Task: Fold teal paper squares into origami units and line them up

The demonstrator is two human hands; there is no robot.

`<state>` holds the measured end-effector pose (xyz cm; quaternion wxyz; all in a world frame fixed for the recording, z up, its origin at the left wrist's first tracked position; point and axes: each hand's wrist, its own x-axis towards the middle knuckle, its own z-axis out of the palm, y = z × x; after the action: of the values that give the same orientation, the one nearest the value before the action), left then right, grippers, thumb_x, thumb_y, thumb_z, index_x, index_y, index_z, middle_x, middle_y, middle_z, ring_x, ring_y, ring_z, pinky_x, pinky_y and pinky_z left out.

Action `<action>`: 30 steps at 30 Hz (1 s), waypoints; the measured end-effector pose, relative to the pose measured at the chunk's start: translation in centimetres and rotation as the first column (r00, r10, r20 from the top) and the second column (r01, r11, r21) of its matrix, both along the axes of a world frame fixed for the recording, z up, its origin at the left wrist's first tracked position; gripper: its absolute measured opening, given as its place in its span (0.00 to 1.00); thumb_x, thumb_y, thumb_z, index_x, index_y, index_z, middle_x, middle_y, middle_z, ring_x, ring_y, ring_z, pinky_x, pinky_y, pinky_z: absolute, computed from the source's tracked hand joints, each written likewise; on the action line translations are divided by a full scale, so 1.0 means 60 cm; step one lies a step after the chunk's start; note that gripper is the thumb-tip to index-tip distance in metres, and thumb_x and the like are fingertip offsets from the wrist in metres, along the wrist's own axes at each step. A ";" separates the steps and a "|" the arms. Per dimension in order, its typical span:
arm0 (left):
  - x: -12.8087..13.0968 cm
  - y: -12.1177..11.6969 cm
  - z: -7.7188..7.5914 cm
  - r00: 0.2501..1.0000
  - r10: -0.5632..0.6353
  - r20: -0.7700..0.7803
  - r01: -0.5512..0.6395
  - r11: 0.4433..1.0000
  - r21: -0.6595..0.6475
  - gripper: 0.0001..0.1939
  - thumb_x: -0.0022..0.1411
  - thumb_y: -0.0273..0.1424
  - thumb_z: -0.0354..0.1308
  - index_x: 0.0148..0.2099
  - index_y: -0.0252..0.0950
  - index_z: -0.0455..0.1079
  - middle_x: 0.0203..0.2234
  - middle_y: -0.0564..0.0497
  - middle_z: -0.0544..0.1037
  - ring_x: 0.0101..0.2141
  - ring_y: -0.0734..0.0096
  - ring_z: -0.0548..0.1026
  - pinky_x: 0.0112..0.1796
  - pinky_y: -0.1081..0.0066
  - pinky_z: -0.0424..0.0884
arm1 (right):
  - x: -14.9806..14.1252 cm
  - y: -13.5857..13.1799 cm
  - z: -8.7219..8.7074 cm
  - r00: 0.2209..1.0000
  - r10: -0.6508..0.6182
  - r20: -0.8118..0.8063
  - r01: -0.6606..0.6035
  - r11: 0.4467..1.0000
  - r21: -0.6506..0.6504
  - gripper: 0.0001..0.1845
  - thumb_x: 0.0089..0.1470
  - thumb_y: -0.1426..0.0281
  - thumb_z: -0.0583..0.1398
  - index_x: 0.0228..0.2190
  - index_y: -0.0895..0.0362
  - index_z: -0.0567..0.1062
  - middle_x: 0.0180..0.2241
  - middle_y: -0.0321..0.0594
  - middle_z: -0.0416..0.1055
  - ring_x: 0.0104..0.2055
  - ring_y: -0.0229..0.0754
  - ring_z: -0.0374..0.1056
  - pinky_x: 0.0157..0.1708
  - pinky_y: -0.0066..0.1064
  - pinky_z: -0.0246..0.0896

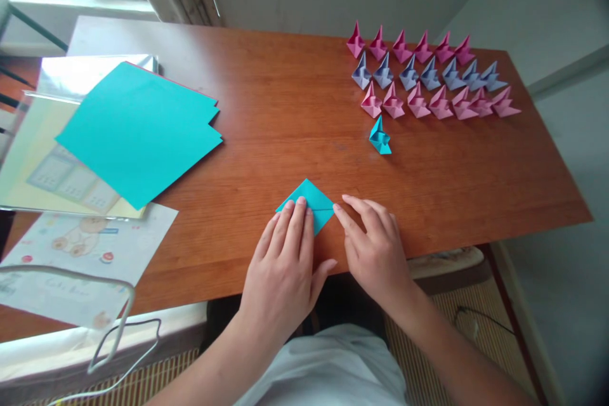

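Observation:
A small folded square of turquoise paper (309,191) lies on the table near its front edge, one corner pointing away from me. A crease or fold edge runs across its middle. My left hand (285,254) lies flat over its left and lower part, fingers stretched out, hiding much of it. With its index fingertip, my right hand (373,241) touches the paper's right corner; the fingers are spread and grip nothing. Beyond the right hand stands a finished turquoise origami piece (379,137) with a pointed tip.
Rows of folded pieces stand at the back right: magenta (401,47), lavender (430,75) and pink (440,103). Turquoise sheets (143,133) lie at the left over a clear folder (19,171). A bear-print sheet (143,241) and a grey metal bar (71,271) are at the front left.

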<state>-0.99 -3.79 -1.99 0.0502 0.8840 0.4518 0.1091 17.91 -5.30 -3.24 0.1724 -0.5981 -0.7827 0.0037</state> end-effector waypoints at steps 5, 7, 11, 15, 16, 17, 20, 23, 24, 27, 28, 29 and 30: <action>-0.007 0.003 0.000 1.000 -0.013 0.026 0.014 1.000 -0.028 0.36 0.70 0.45 0.53 0.68 0.19 0.60 0.67 0.29 0.63 0.66 0.41 0.64 0.63 0.49 0.65 | 0.006 0.004 0.004 0.995 -0.015 -0.099 0.013 1.000 -0.018 0.25 0.61 0.80 0.56 0.59 0.58 0.70 0.58 0.53 0.71 0.59 0.56 0.65 0.55 0.53 0.66; -0.010 0.007 0.000 0.997 -0.014 0.075 0.017 0.999 -0.041 0.34 0.70 0.43 0.54 0.68 0.21 0.60 0.67 0.30 0.63 0.66 0.42 0.64 0.63 0.50 0.66 | 0.002 0.013 0.010 0.984 -0.045 -0.172 0.039 0.998 -0.039 0.24 0.62 0.77 0.56 0.59 0.58 0.69 0.56 0.53 0.73 0.57 0.55 0.67 0.56 0.52 0.67; -0.017 0.012 -0.002 0.974 0.028 0.224 -0.005 0.995 -0.102 0.31 0.70 0.35 0.55 0.69 0.25 0.57 0.67 0.34 0.65 0.67 0.50 0.62 0.64 0.53 0.65 | -0.024 0.037 0.031 0.958 -0.173 -0.231 0.154 0.983 -0.095 0.22 0.64 0.71 0.57 0.59 0.59 0.68 0.48 0.51 0.77 0.50 0.52 0.71 0.51 0.48 0.69; -0.018 0.010 -0.002 0.938 0.080 0.337 -0.028 0.988 -0.154 0.31 0.69 0.29 0.55 0.70 0.28 0.55 0.66 0.35 0.66 0.68 0.55 0.62 0.65 0.55 0.65 | -0.056 0.058 0.050 0.957 -0.284 -0.059 0.269 0.945 -0.185 0.13 0.61 0.64 0.63 0.46 0.56 0.75 0.39 0.49 0.77 0.44 0.54 0.72 0.38 0.42 0.67; -0.018 0.009 -0.001 0.933 0.087 0.349 -0.033 0.987 -0.159 0.31 0.69 0.29 0.55 0.70 0.29 0.54 0.66 0.35 0.66 0.68 0.55 0.62 0.65 0.55 0.65 | -0.062 0.062 0.053 0.954 -0.299 -0.030 0.287 0.936 -0.204 0.13 0.60 0.64 0.64 0.45 0.55 0.75 0.39 0.48 0.77 0.43 0.54 0.72 0.36 0.40 0.66; -0.017 0.009 -0.001 0.930 0.092 0.355 -0.035 0.986 -0.162 0.31 0.69 0.28 0.55 0.70 0.29 0.54 0.66 0.36 0.66 0.68 0.55 0.61 0.65 0.55 0.64 | -0.066 0.065 0.053 0.951 -0.308 -0.016 0.297 0.929 -0.222 0.13 0.58 0.65 0.66 0.44 0.55 0.74 0.38 0.47 0.77 0.42 0.54 0.72 0.34 0.40 0.65; -0.015 0.010 0.000 0.928 0.086 0.361 -0.025 0.985 -0.168 0.31 0.69 0.28 0.55 0.71 0.31 0.54 0.67 0.36 0.64 0.68 0.54 0.60 0.66 0.52 0.63 | -0.067 0.071 0.049 0.956 -0.279 -0.089 0.246 0.930 -0.272 0.09 0.57 0.69 0.66 0.40 0.55 0.73 0.35 0.43 0.77 0.39 0.50 0.71 0.35 0.38 0.63; -0.017 0.012 0.000 0.915 0.085 0.394 -0.013 0.983 -0.182 0.31 0.68 0.27 0.56 0.70 0.32 0.55 0.67 0.37 0.64 0.68 0.54 0.61 0.66 0.52 0.63 | -0.060 0.070 0.041 0.944 -0.251 -0.214 0.185 0.940 -0.288 0.05 0.59 0.71 0.64 0.33 0.53 0.71 0.31 0.38 0.74 0.35 0.46 0.69 0.35 0.36 0.61; -0.018 0.012 0.000 0.908 0.091 0.408 -0.014 0.982 -0.187 0.30 0.68 0.27 0.56 0.70 0.33 0.56 0.67 0.37 0.65 0.68 0.54 0.61 0.66 0.53 0.64 | -0.058 0.069 0.040 0.936 -0.249 -0.250 0.174 0.942 -0.288 0.06 0.59 0.71 0.63 0.31 0.53 0.71 0.30 0.37 0.73 0.35 0.45 0.68 0.35 0.36 0.60; -0.020 0.016 0.003 0.882 0.118 0.456 -0.031 0.981 -0.193 0.27 0.68 0.26 0.57 0.67 0.34 0.61 0.64 0.39 0.69 0.65 0.56 0.66 0.64 0.55 0.66 | -0.058 0.064 0.043 0.901 -0.230 -0.368 0.140 0.956 -0.257 0.09 0.61 0.71 0.61 0.28 0.53 0.70 0.29 0.37 0.70 0.34 0.43 0.66 0.35 0.35 0.61; -0.020 0.017 0.005 0.871 0.127 0.474 -0.039 0.981 -0.192 0.25 0.67 0.26 0.57 0.65 0.35 0.63 0.63 0.40 0.71 0.64 0.57 0.68 0.64 0.56 0.67 | -0.060 0.062 0.046 0.885 -0.218 -0.411 0.130 0.964 -0.231 0.09 0.62 0.70 0.60 0.29 0.53 0.70 0.29 0.37 0.70 0.35 0.43 0.66 0.36 0.35 0.61; -0.020 0.019 0.008 0.859 0.139 0.494 -0.047 0.980 -0.193 0.24 0.67 0.26 0.57 0.64 0.36 0.65 0.62 0.41 0.72 0.62 0.57 0.70 0.63 0.57 0.68 | -0.062 0.060 0.049 0.867 -0.202 -0.455 0.121 0.972 -0.201 0.08 0.63 0.70 0.59 0.30 0.53 0.71 0.30 0.38 0.70 0.35 0.43 0.66 0.36 0.35 0.62; -0.019 0.021 0.012 0.844 0.154 0.514 -0.057 0.978 -0.200 0.22 0.67 0.27 0.58 0.63 0.36 0.67 0.61 0.41 0.73 0.61 0.58 0.71 0.62 0.57 0.69 | -0.065 0.058 0.052 0.848 -0.184 -0.498 0.114 0.979 -0.167 0.07 0.63 0.70 0.59 0.31 0.53 0.72 0.31 0.38 0.71 0.36 0.43 0.67 0.37 0.36 0.63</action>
<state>-2.16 -2.52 -1.25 0.2443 0.7859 0.4767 0.3090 14.02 -1.82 -0.14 0.3336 -0.6447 -0.6581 0.1999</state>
